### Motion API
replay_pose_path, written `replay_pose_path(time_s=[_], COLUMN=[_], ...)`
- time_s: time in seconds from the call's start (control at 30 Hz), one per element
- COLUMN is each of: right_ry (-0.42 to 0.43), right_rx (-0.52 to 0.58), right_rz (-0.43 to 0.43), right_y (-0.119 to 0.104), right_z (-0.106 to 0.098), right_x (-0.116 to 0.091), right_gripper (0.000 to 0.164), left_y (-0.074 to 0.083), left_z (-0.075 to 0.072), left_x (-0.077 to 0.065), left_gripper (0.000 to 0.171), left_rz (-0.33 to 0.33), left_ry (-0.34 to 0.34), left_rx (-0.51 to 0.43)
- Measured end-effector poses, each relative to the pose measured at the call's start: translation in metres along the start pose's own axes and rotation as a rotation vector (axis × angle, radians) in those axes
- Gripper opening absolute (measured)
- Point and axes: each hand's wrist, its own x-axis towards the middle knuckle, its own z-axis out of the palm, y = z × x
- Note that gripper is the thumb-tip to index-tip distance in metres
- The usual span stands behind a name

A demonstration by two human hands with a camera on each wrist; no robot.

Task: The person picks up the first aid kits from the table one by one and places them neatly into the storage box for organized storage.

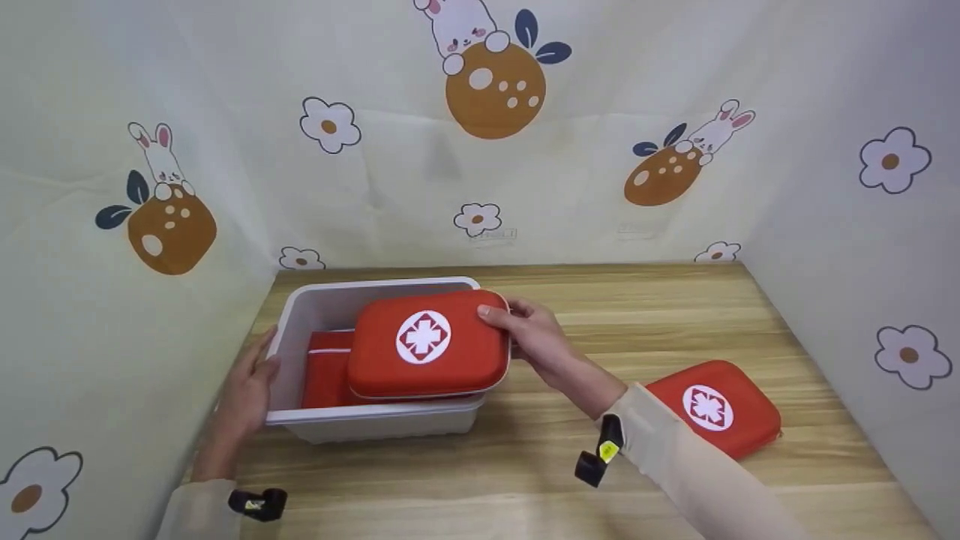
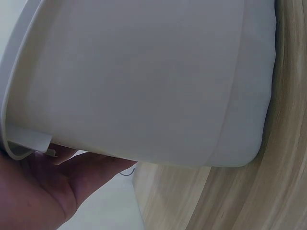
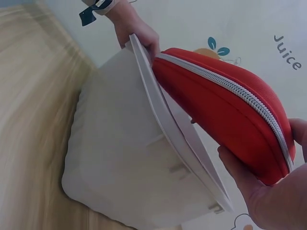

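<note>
A red first-aid case [image 1: 382, 322] with a white cross emblem lies tilted over the right part of a white plastic bin [image 1: 382, 429]. My right hand [image 1: 541, 339] grips the case by its right end, thumb on top and fingers underneath. Its silver zipper [image 3: 230, 88] runs along the side in the right wrist view. At the bin's left end, my left hand [image 1: 246, 386] holds the rim, with fingers against the outer wall in the left wrist view. Inside the bin, another red item [image 1: 324, 379] with a pale stripe shows partly, the rest hidden beneath the held case.
Another red first-aid case [image 1: 739, 409] lies on the wooden table [image 1: 660, 311] at the right, partly covered by my right sleeve [image 1: 675, 450]. Printed cloth walls [image 1: 390, 195] with rabbits, oranges and flowers enclose the table at the back and both sides.
</note>
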Motion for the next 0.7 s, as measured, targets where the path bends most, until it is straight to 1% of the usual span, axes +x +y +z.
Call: replay_pose_path(time_s=[0.2, 0.37, 0.5, 0.7], right_ry=[-0.04, -0.052, -0.056, -0.072], right_rx=[-0.013, -0.048, -0.078, -0.023], right_rz=[0.03, 0.053, 0.044, 0.053], right_y=[0.001, 0.001, 0.002, 0.004], right_z=[0.019, 0.032, 0.041, 0.054], right_x=[0.006, 0.009, 0.012, 0.017], right_gripper=[0.057, 0.057, 0.058, 0.052], left_y=[0.001, 0.0, 0.0, 0.0], left_z=[-0.001, -0.001, -0.001, -0.002], left_x=[-0.001, -0.002, -0.002, -0.001], left_gripper=[0.055, 0.055, 0.055, 0.055], left_rz=[0.023, 0.003, -0.005, 0.004], left_ry=[0.002, -0.01, -0.017, -0.016], left_rx=[-0.043, -0.031, -0.028, -0.011])
